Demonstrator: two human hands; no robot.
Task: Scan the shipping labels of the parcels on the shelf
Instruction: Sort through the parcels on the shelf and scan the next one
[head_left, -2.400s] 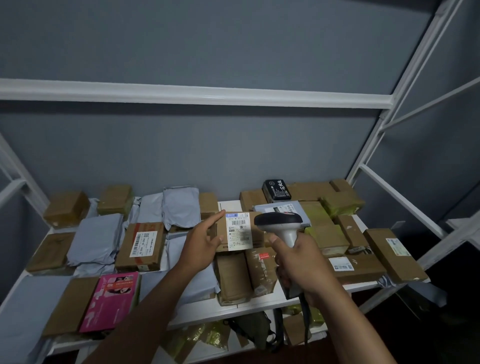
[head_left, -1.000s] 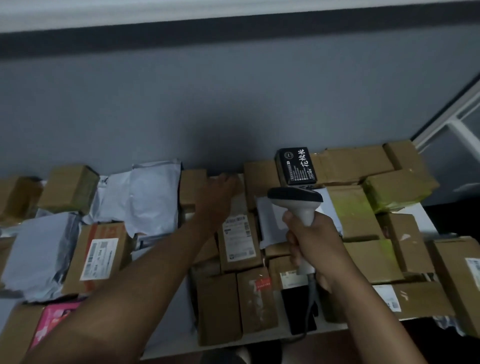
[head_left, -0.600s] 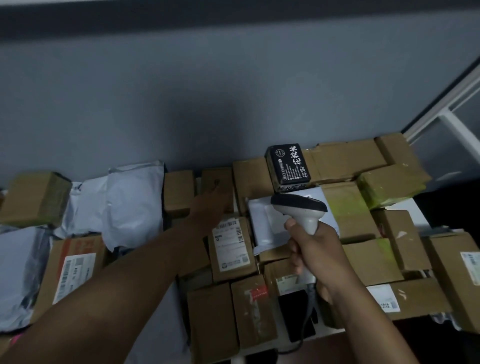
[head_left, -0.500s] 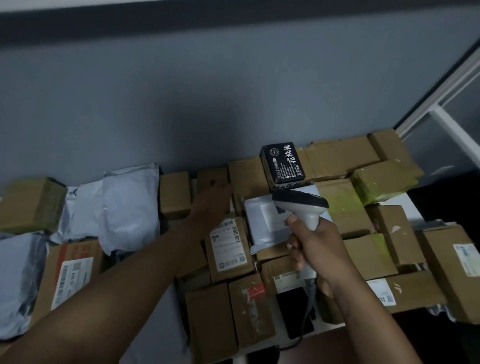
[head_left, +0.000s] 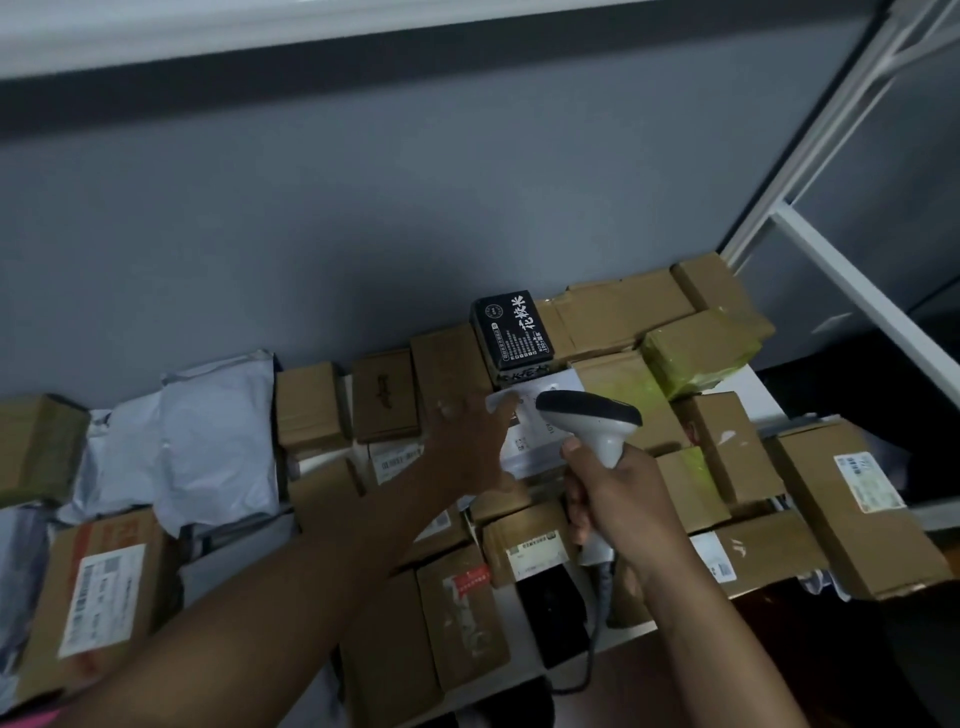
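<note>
While the scanner hovers, here is the call, hand by hand:
Right hand (head_left: 618, 499): wrapped tight round the grip of the barcode scanner (head_left: 592, 421), whose head hangs over the middle of the shelf.
Left hand (head_left: 470, 441): fingers spread flat, resting on the white mailer (head_left: 524, 452); it grips nothing.
White mailer: right under the scanner head, just below the black box (head_left: 511, 332), its print blurred.
Parcels: brown cartons (head_left: 727, 441) crowd the white shelf (head_left: 758, 384) edge to edge, and grey poly bags (head_left: 218, 431) sit at the left.
Labels showing: one on the left carton (head_left: 101, 597), one on the far-right carton (head_left: 865, 480).
Progress: nothing marks a scanned parcel, so the count is unknowable; my read is this mailer is the one in hand, with many others apparently left.
</note>
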